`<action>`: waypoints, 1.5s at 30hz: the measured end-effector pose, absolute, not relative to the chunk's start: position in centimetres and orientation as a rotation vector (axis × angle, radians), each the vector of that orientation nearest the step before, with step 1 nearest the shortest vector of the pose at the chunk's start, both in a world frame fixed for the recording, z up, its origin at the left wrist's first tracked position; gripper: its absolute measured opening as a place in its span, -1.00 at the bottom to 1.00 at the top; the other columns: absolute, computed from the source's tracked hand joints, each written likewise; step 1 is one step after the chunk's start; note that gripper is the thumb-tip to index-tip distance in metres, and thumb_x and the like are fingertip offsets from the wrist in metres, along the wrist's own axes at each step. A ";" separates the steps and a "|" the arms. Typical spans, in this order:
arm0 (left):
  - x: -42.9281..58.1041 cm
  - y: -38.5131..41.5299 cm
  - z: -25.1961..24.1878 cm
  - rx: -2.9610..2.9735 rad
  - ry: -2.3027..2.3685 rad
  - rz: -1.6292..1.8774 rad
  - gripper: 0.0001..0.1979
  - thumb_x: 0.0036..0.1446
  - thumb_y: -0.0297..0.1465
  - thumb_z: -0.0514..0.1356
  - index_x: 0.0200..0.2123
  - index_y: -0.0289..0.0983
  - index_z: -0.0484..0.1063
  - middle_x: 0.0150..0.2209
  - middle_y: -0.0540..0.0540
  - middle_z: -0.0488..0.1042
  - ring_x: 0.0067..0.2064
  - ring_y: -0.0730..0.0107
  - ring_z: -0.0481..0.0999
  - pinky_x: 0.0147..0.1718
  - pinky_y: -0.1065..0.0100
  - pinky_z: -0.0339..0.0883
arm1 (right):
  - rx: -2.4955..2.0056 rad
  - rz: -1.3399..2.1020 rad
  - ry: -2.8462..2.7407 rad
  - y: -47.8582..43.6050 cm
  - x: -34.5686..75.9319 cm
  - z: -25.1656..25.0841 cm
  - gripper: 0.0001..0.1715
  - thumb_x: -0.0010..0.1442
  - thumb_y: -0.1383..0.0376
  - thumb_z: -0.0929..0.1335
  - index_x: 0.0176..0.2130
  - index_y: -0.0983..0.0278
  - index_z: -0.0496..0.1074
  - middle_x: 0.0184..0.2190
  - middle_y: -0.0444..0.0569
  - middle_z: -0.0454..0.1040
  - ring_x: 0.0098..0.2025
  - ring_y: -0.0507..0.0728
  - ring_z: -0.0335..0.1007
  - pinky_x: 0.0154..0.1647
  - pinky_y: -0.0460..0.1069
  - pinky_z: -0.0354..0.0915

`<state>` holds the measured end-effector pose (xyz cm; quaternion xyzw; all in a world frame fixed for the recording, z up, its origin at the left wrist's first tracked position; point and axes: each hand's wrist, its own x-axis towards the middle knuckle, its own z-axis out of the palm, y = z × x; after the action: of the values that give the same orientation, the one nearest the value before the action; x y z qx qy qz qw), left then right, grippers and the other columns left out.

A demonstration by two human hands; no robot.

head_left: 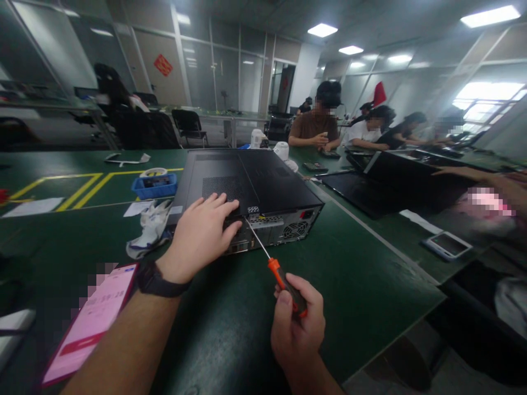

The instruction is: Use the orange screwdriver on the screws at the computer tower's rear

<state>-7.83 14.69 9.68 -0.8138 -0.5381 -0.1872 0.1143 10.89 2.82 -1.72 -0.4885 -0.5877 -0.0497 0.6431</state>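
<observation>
A black computer case (263, 181) lies on its side on the green table, its rear panel with a fan grille and ports facing me. My left hand (206, 227) rests flat on the top near the rear edge, fingers spread. In my right hand (298, 323) is a screwdriver (276, 269) with an orange and black handle. Its thin shaft points up and left, and the tip meets the upper edge of the rear panel, right of my left thumb. Whether the tip sits in a screw is too small to tell.
Left of the case are a blue bin (154, 187) and white gloves (149, 227). A pink-screened tablet (93, 323) lies at front left. At right are another opened black case (411, 175), a phone (448, 244) and a co-worker's arm (473, 174). Other people sit beyond.
</observation>
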 end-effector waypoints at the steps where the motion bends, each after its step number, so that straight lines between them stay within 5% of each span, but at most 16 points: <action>1: -7.8 14.7 9.7 -2.386 -1.575 -0.546 -0.53 0.40 -0.23 0.14 0.28 -0.23 0.51 0.33 -0.28 0.50 0.37 -0.09 0.46 0.36 -0.07 0.30 | -1.134 -0.116 -1.331 2.9 10.9 -1.7 -0.74 0.40 0.30 0.36 0.07 0.23 0.48 -0.23 -0.01 0.64 -0.40 0.09 0.63 -0.41 -0.03 0.55; 7: -7.9 14.8 9.6 -2.397 -1.562 -0.572 -0.53 0.39 -0.23 0.14 0.27 -0.24 0.52 0.33 -0.31 0.50 0.37 -0.13 0.46 0.35 -0.11 0.31 | -1.118 0.036 -1.243 3.3 10.8 -1.7 -0.78 0.49 0.25 0.29 0.04 0.25 0.45 -0.52 -0.22 0.54 -0.58 0.00 0.51 -0.53 -0.13 0.46; 15: -7.9 14.7 9.7 -2.393 -1.563 -0.564 -0.54 0.41 -0.23 0.14 0.27 -0.23 0.51 0.33 -0.30 0.50 0.37 -0.11 0.46 0.35 -0.10 0.32 | -1.132 -0.008 -1.280 3.1 10.7 -2.5 -0.70 0.40 0.26 0.37 0.09 0.28 0.45 -0.23 0.03 0.64 -0.37 0.10 0.67 -0.39 -0.05 0.60; 29: -7.5 14.7 9.3 -2.362 -1.608 -0.684 -0.59 0.39 -0.26 0.23 0.23 -0.24 0.55 0.32 -0.29 0.52 0.38 -0.12 0.46 0.36 -0.09 0.30 | -1.179 0.051 -1.149 3.7 10.6 -2.1 -0.71 0.45 0.12 0.37 -0.01 0.29 0.46 -0.48 -0.13 0.61 -0.55 0.06 0.59 -0.46 -0.10 0.52; 38: -7.4 14.8 9.3 -2.417 -1.582 -0.795 -0.65 0.38 -0.30 0.25 0.16 -0.23 0.59 0.28 -0.25 0.57 0.36 -0.04 0.49 0.38 -0.10 0.31 | -1.050 -0.005 -1.284 3.5 11.0 -2.7 -0.65 0.41 0.27 0.34 0.15 0.28 0.40 -0.20 0.02 0.56 -0.33 0.08 0.58 -0.34 -0.01 0.53; 45: -7.4 14.8 9.4 -2.418 -1.577 -0.780 -0.67 0.37 -0.31 0.26 0.15 -0.21 0.60 0.27 -0.24 0.58 0.35 -0.03 0.51 0.36 -0.11 0.32 | -0.971 -0.125 -1.372 3.9 11.3 -1.6 -0.64 0.35 0.40 0.32 0.13 0.28 0.40 -0.16 0.04 0.50 -0.21 0.13 0.56 -0.29 0.05 0.53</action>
<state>-7.43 14.81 9.38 -0.8064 -0.5257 -0.2601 0.0755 11.30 3.87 -1.60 -0.4300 -0.6076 -0.0553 0.6655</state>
